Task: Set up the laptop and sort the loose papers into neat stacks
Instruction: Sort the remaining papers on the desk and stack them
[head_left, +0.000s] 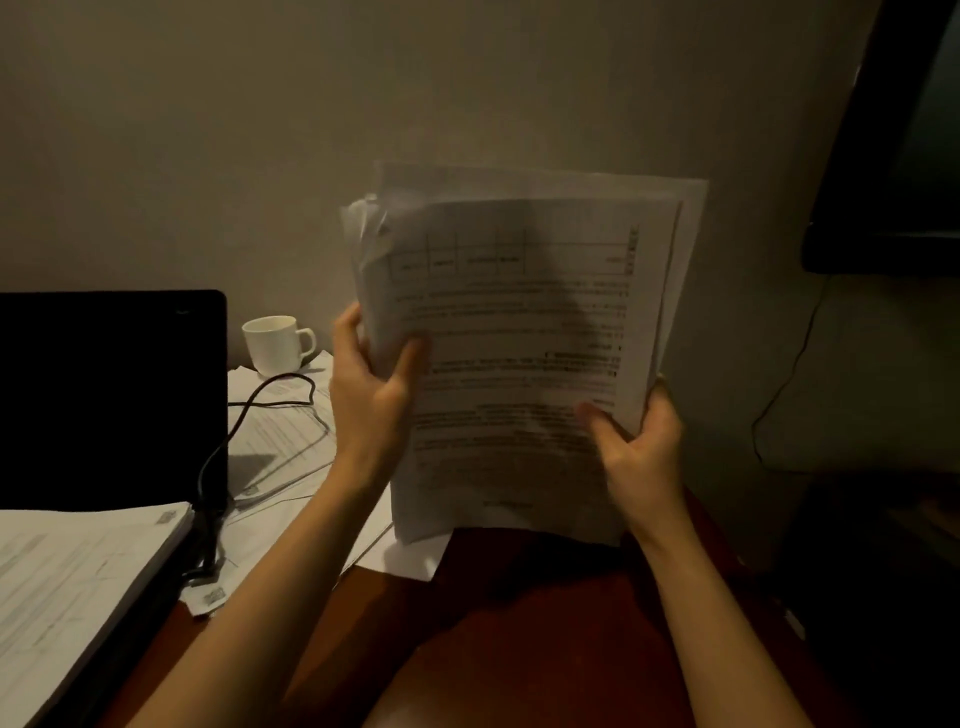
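Papers (519, 338) between both hands' curled fingers (410, 358)

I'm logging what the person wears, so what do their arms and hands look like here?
Both forearms are bare, with no sleeves in view. The left hand and right hand wear no gloves, and no rings, watch or bracelets show. Nails look short and plain.

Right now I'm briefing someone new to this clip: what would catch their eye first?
A sheaf of papers held upright mid-frame, gripped by the left hand and right hand. At left stands an open laptop with a dark screen, and a white mug behind loose sheets.
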